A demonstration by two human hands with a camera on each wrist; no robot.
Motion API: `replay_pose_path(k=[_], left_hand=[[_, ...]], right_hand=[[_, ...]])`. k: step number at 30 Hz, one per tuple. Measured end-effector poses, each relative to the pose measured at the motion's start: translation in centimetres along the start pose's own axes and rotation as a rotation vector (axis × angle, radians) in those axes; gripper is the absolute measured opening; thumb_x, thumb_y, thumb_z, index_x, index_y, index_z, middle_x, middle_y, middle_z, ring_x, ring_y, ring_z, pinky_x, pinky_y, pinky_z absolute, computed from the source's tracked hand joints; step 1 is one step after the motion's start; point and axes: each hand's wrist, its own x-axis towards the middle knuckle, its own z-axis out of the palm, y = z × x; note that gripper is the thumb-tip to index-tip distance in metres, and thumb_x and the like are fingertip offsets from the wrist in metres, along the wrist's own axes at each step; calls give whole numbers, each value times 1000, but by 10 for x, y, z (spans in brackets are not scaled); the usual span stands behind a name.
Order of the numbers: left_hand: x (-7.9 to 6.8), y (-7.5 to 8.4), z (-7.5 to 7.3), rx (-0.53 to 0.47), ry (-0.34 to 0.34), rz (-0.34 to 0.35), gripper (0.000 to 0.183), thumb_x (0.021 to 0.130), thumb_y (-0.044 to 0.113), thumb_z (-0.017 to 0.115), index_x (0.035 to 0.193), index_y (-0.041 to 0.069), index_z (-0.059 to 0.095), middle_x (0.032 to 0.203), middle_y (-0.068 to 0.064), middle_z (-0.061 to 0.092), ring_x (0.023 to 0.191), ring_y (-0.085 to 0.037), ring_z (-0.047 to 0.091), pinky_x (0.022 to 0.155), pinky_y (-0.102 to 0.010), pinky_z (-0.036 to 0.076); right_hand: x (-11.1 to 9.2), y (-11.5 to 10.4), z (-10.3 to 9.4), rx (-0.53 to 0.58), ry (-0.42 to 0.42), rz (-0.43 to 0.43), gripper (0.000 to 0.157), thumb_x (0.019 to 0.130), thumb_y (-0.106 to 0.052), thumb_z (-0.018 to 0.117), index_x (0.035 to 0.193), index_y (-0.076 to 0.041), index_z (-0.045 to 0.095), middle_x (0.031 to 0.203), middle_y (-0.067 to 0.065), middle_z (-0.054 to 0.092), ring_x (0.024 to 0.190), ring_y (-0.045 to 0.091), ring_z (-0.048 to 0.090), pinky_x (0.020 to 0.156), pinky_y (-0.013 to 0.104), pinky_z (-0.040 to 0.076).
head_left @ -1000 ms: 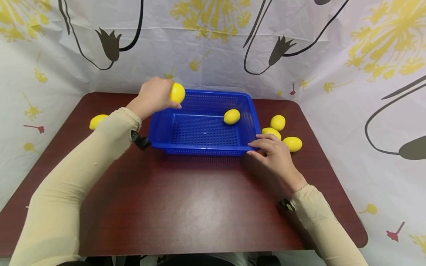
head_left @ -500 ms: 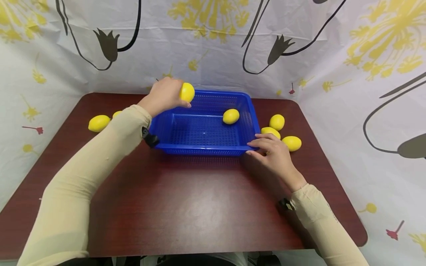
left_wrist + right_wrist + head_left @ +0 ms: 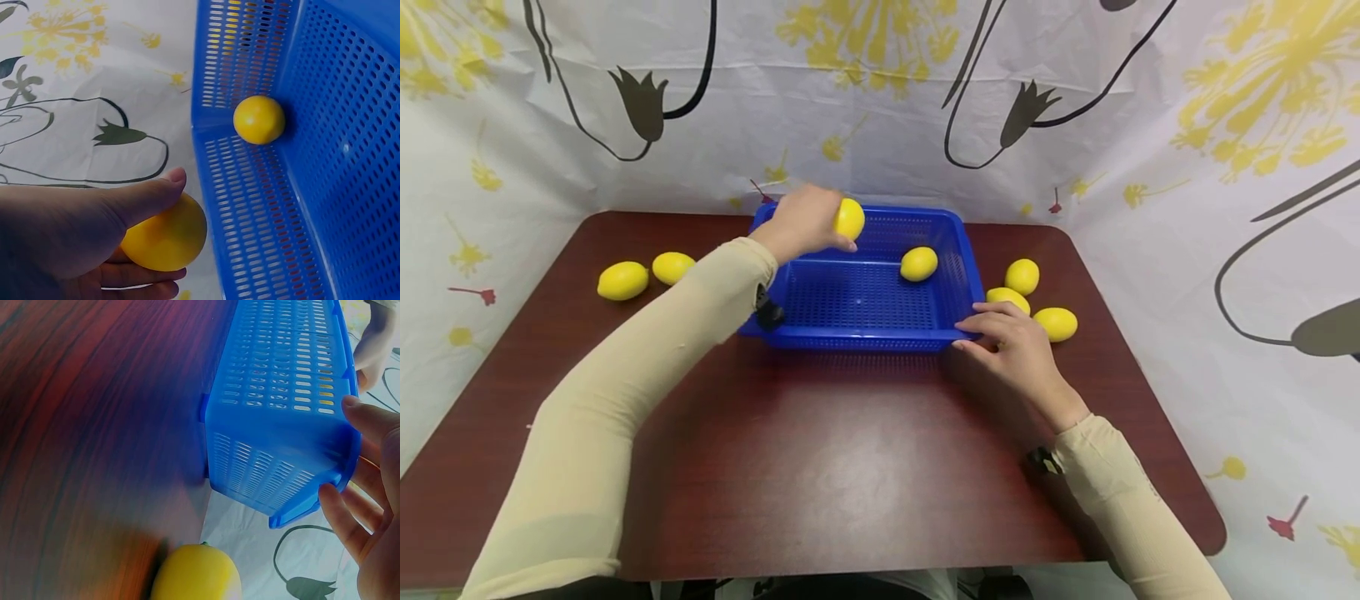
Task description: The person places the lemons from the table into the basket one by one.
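My left hand (image 3: 808,218) grips a lemon (image 3: 849,219) over the back left part of the blue plastic basket (image 3: 857,333). In the left wrist view the thumb lies across this lemon (image 3: 169,234), with fingers beneath it. Inside the basket, near its right wall, rests a second lemon (image 3: 919,264). At the front right corner my right hand (image 3: 1018,346) holds the basket's rim, its thumb and fingertips touching the corner from either side (image 3: 375,456). Perforated walls show in the right wrist view of the basket (image 3: 275,425).
Beyond the right wall lie several lemons on the table, among them one at the back (image 3: 1022,277) and one at the outer side (image 3: 1056,325). Two more lemons (image 3: 622,281) lie left of the basket. A patterned sheet (image 3: 865,100) hangs behind the brown table (image 3: 850,467).
My left hand has carried its lemon rightward, from the basket's left edge to over its inside, and slightly lower. Both left-side lemons have come into view. The right hand keeps its place.
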Motion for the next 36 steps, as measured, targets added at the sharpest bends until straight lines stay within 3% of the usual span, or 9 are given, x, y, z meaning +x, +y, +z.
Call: replay_pose_path(k=[11,19,27,36], left_hand=[[21,8,17,-9,-12,21,55,75,56,70,100,10,55,94,-7,59,93,-27,56,78,-45,50],[33,11,25,26,-37,42,51,76,58,68,91,12,54,84,-4,54,80,-23,52,67,-37,45],[44,16,29,38,-60,56,49,78,58,67,92,12,54,84,-4,52,80,-23,49,66,-36,43],[59,24,27,98,-77,83,52,78,57,67,101,11,57,93,-5,58,94,-27,54,83,-44,45]], right_hand=[[0,0,1,12,2,-4,30,72,-31,80,99,-17,74,96,0,75,111,21,62,90,40,52],[1,0,2,25,9,-3,31,71,-31,81,98,-17,75,95,0,75,111,21,62,92,38,51],[0,1,2,20,-4,7,31,73,-31,80,99,-17,75,96,-1,75,111,18,61,92,37,51],[-1,2,2,20,-10,12,30,73,-31,79,100,-17,74,96,-1,75,112,18,61,93,35,50]])
